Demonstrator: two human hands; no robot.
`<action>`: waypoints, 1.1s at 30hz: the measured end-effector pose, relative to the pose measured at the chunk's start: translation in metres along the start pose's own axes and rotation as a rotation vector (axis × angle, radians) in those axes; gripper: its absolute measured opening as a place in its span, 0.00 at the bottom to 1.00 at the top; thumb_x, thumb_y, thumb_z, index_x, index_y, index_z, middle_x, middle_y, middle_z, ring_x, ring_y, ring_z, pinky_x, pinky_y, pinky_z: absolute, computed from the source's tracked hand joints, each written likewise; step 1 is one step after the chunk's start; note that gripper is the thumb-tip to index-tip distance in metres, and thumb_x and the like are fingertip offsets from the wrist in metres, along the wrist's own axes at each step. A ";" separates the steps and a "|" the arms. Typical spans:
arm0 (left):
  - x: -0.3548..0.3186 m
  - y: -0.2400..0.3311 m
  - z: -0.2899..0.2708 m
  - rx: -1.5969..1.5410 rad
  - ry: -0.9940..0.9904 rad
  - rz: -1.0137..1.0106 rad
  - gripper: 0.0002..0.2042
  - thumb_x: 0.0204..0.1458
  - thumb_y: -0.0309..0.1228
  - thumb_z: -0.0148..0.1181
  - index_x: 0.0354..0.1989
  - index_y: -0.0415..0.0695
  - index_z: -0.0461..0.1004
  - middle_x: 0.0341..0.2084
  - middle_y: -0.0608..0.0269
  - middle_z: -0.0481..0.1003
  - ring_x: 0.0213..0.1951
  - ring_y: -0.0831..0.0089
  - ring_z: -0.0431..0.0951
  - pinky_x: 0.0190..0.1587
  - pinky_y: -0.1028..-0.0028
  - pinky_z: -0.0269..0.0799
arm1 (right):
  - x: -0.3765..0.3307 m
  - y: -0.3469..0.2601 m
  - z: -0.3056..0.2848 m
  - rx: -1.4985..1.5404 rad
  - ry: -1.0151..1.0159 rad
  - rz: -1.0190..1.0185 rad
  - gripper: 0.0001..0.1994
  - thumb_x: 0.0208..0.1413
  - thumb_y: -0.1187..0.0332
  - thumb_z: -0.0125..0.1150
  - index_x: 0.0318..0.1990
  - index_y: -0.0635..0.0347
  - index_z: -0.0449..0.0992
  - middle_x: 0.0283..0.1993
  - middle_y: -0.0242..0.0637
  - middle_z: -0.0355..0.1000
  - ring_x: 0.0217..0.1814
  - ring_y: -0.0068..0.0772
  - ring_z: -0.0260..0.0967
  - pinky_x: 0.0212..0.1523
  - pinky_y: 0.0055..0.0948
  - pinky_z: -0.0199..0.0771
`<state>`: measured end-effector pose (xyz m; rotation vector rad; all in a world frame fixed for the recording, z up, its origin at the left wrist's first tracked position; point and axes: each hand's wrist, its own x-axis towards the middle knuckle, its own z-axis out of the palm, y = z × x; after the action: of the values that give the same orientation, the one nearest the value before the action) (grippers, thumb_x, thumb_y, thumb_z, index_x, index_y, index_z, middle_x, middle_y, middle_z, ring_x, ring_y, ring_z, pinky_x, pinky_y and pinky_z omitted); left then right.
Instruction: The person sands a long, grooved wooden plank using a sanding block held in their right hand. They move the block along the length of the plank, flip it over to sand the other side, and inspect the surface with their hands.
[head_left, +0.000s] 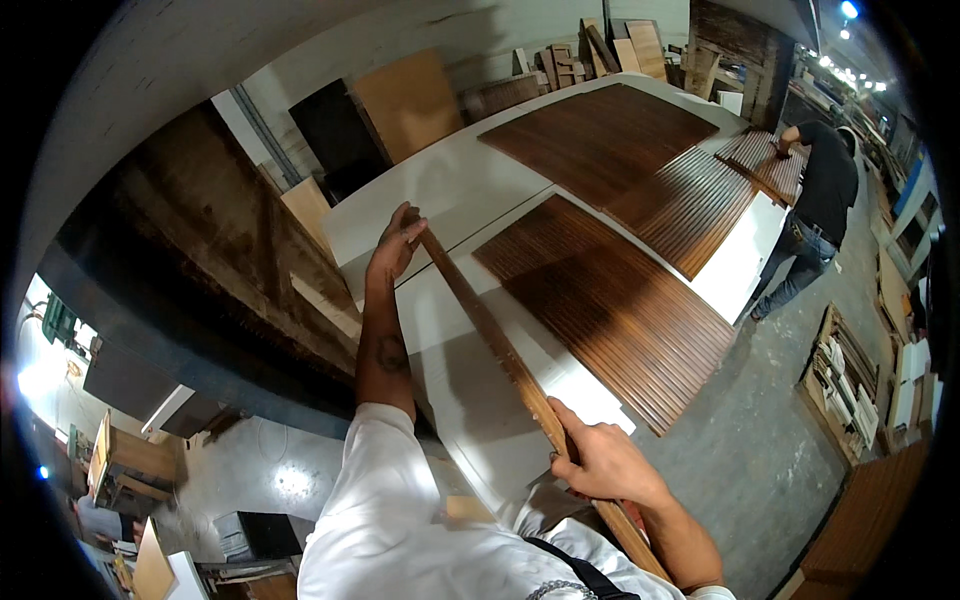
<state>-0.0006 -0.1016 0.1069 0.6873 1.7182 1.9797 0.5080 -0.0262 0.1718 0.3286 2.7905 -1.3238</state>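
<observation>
A long narrow wooden strip (487, 330) runs slantwise in front of me, from the upper left down past my right side. Near its far end my left hand (397, 243) grips it, arm stretched out. Closer to my body, my right hand (607, 459) is wrapped round the strip's near part. Beneath and beyond it stands a large white-topped table (440, 195). Just right of the strip lies a brown ribbed wood panel (610, 320). Another ribbed panel (685, 210) and a darker flat-looking panel (600, 135) rest farther back on the table.
A co-worker in a dark shirt (828, 180) bends over the table's far right end, a hand on a ribbed piece there. A dark heavy beam (200, 215) rises close on my left. Boards (415, 105) lean against the back wall. A wooden frame with offcuts (843, 385) lies on the right floor.
</observation>
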 end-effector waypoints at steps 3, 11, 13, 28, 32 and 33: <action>-0.001 -0.007 0.017 -0.114 0.026 0.038 0.39 0.49 0.37 0.74 0.68 0.39 0.60 0.60 0.57 0.67 0.63 0.63 0.63 0.68 0.65 0.53 | 0.001 0.000 -0.002 -0.003 0.008 -0.009 0.40 0.49 0.64 0.61 0.68 0.75 0.55 0.21 0.58 0.73 0.28 0.62 0.75 0.38 0.50 0.77; 0.020 -0.008 0.036 -0.065 0.239 0.072 0.20 0.53 0.32 0.70 0.51 0.36 0.73 0.43 0.60 0.73 0.46 0.70 0.73 0.53 0.72 0.67 | 0.002 0.008 -0.002 0.015 0.052 0.000 0.39 0.47 0.66 0.60 0.69 0.69 0.58 0.18 0.52 0.71 0.23 0.55 0.74 0.32 0.45 0.74; 0.030 -0.017 0.032 -0.045 0.335 0.104 0.17 0.56 0.37 0.69 0.44 0.37 0.75 0.42 0.60 0.76 0.43 0.70 0.75 0.50 0.70 0.69 | 0.003 0.004 -0.005 -0.025 0.041 -0.003 0.40 0.46 0.65 0.61 0.69 0.70 0.58 0.18 0.53 0.70 0.23 0.56 0.73 0.32 0.45 0.74; 0.048 -0.014 0.049 0.046 0.260 0.034 0.17 0.55 0.36 0.67 0.48 0.40 0.76 0.45 0.59 0.77 0.51 0.65 0.74 0.58 0.58 0.65 | 0.006 0.016 -0.015 0.002 0.064 0.036 0.41 0.48 0.62 0.62 0.70 0.68 0.56 0.19 0.55 0.71 0.24 0.58 0.73 0.34 0.46 0.75; 0.075 -0.020 0.037 0.006 0.406 0.059 0.13 0.61 0.36 0.63 0.37 0.36 0.77 0.33 0.57 0.79 0.39 0.68 0.78 0.48 0.67 0.74 | 0.007 0.011 -0.016 0.003 0.069 0.015 0.41 0.47 0.62 0.61 0.70 0.69 0.57 0.17 0.53 0.70 0.22 0.57 0.72 0.32 0.46 0.75; 0.078 -0.015 0.032 0.010 0.431 0.016 0.14 0.61 0.38 0.62 0.36 0.35 0.77 0.31 0.56 0.79 0.37 0.68 0.78 0.47 0.69 0.74 | 0.008 0.010 -0.016 0.007 0.063 0.014 0.41 0.47 0.62 0.61 0.70 0.69 0.57 0.17 0.54 0.70 0.22 0.57 0.72 0.32 0.46 0.75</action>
<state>-0.0421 -0.0263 0.1025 0.2874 1.9627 2.2532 0.5036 -0.0063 0.1729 0.3966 2.8291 -1.3444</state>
